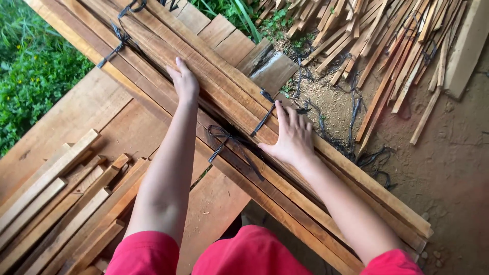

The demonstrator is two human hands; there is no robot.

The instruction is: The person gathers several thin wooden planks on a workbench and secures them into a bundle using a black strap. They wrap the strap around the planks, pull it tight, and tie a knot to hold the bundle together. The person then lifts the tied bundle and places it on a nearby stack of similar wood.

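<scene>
Both hands rest flat on the bundle of long slats point(239, 102), left hand point(184, 81) farther up than right hand point(293, 135). Short slats point(56, 203) lie left; loose sticks point(387, 46) right.

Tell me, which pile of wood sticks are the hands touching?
The long tied bundle of slats running across the middle. Both the left hand and right hand rest on it; the loose piles lower left and upper right lie untouched.

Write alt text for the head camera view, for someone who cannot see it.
Seen from above, a person's left hand and right hand press flat on a long bundle of wooden slats tied with black straps. Loose slats lie left, more sticks on the dirt.
</scene>
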